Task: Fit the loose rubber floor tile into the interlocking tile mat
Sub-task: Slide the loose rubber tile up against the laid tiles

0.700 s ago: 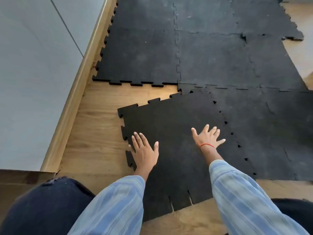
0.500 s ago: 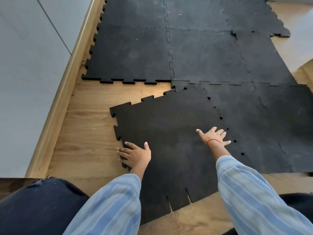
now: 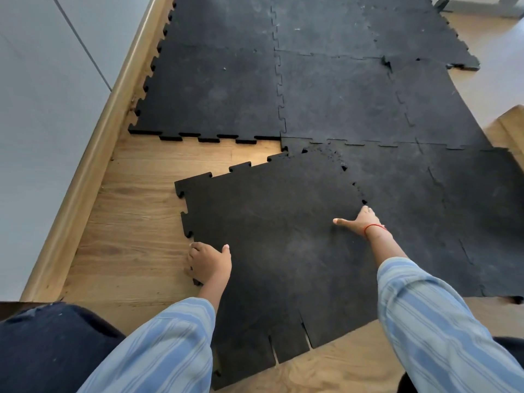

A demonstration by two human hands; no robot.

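The loose black rubber tile (image 3: 272, 236) lies skewed on the wood floor, its right edge overlapping the interlocking mat (image 3: 340, 95). A wedge of bare floor shows between the tile's toothed far edge and the mat's toothed near edge. My left hand (image 3: 208, 262) curls around the tile's left edge, fingers under the rim and thumb on top. My right hand (image 3: 360, 221) grips the tile's right edge where it rides over the mat, fingers tucked beneath it out of sight, thumb pointing left on top.
A wooden skirting board (image 3: 93, 165) and grey wall (image 3: 37, 123) run along the left. Bare wood floor (image 3: 136, 222) lies between wall and tile. My dark-trousered knee (image 3: 51, 347) is at the lower left. The mat's far right corner (image 3: 465, 63) is lifted.
Both hands went from lying flat on the tile to gripping its edges: the left slid to the left edge and curled, the right moved to the right edge and lifted it slightly.
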